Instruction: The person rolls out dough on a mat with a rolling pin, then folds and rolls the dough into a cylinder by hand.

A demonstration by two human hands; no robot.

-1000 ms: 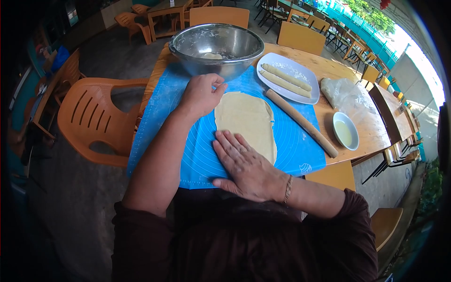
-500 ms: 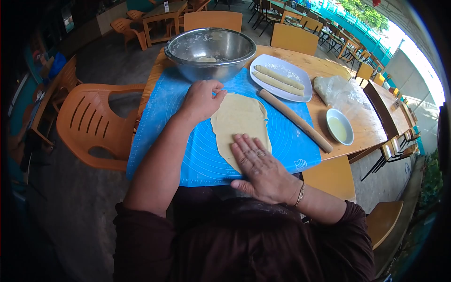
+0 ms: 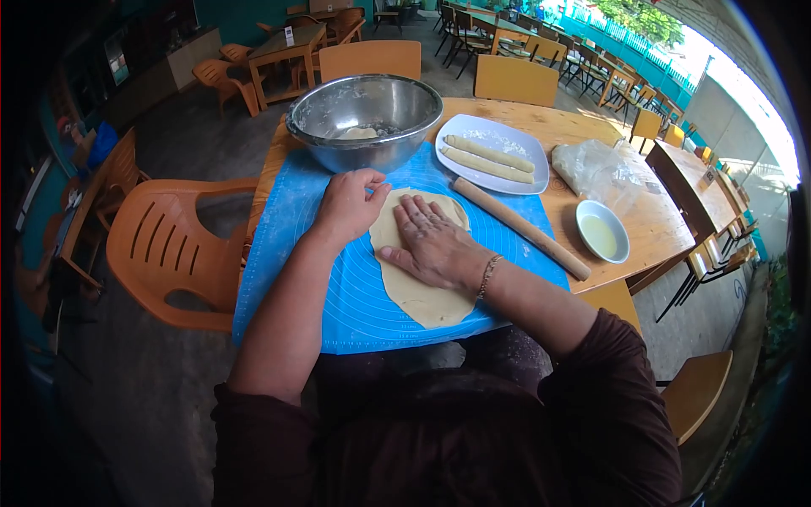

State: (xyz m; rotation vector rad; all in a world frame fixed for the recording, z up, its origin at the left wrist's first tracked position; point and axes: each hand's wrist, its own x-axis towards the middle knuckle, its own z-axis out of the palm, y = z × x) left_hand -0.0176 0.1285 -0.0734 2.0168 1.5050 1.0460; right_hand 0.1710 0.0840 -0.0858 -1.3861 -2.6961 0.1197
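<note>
A thin sheet of rolled-out dough (image 3: 422, 300) lies on a blue silicone baking mat (image 3: 338, 313) marked with circles. My right hand (image 3: 431, 241) rests flat on the dough's upper half, fingers stretched out and a little apart. At the sheet's far left edge is my left hand (image 3: 348, 207), its fingers curled in; what they hold, if anything, is hidden. Just beyond that hand stands a large steel bowl (image 3: 363, 148) with a pale lump of dough (image 3: 359, 133) and flour inside. To the right of the sheet, a wooden rolling pin (image 3: 519, 228) lies slantwise.
Behind the rolling pin, a white plate (image 3: 539, 182) carries two dough rolls (image 3: 490, 159) and loose flour. A small bowl of pale liquid (image 3: 602, 232) and a clear plastic bag (image 3: 604, 169) sit on the wooden table's right side. An orange chair (image 3: 173, 245) stands at left.
My right hand has slid forward from the dough's near part to its upper half, staying flat. My left hand stays by the far left edge. The camera view has shifted slightly.
</note>
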